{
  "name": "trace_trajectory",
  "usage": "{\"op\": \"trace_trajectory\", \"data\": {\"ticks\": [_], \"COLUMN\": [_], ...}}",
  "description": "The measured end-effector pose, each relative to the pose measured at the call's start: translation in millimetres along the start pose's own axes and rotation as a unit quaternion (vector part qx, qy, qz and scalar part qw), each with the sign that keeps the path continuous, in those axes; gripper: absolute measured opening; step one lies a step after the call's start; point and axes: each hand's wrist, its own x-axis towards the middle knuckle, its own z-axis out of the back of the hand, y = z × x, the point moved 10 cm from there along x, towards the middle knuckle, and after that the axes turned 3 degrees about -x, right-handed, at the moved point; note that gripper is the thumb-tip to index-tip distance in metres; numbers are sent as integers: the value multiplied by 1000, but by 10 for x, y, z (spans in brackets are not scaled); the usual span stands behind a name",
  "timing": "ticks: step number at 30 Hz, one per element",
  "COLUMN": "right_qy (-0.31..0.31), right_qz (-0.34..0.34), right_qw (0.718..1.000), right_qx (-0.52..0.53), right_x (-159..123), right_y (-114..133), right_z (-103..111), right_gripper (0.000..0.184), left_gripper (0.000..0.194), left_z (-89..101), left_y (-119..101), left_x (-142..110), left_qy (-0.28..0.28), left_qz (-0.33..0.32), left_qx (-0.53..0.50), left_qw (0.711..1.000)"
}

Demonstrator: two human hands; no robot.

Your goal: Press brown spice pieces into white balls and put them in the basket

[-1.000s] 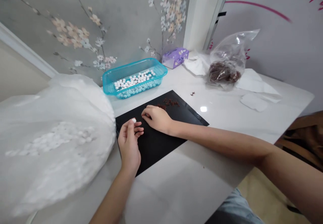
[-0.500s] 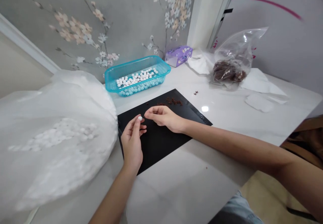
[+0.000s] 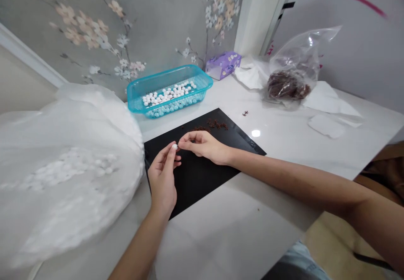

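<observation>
Between the thumb and fingers of my left hand [image 3: 164, 175] is a small white ball [image 3: 174, 146]. My right hand [image 3: 203, 146] is pinched closed, its fingertips at the right side of the ball; whatever they hold is too small to make out. Both hands are over a black mat [image 3: 202, 183]. Small reddish-brown pieces [image 3: 217, 124] lie scattered along the mat's far part, some hidden behind my right hand.
A blue plastic basket [image 3: 135, 99] with many white balls stands behind the mat. At left bulges a large white bag [image 3: 72, 212] of white balls. A purple tissue pack [image 3: 223, 64], a clear bag of brown pieces [image 3: 288, 84] and one loose brown piece [image 3: 245, 113] lie farther right.
My right fingertips have moved left and closed the small gap to the white ball. My left hand keeps its pinch on the ball. The view has shifted slightly.
</observation>
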Motion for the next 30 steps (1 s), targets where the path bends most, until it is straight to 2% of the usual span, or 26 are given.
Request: {"op": "trace_trajectory", "data": {"ticks": [14,30], "right_qy": [19,0], "right_qz": [7,8], "right_qw": [998,1000], "right_qx": [56,-8], "right_x": [3,-2], "right_y": [-9,38], "right_z": [12,39], "right_gripper": [27,34], "left_gripper": [27,28], "left_z": [-44,-41], "left_y": [-1,23], "left_x": [0,4], "left_qy": [24,30], "left_qz": [9,23], "left_qx": [7,4], "left_qw": [1000,999]}}
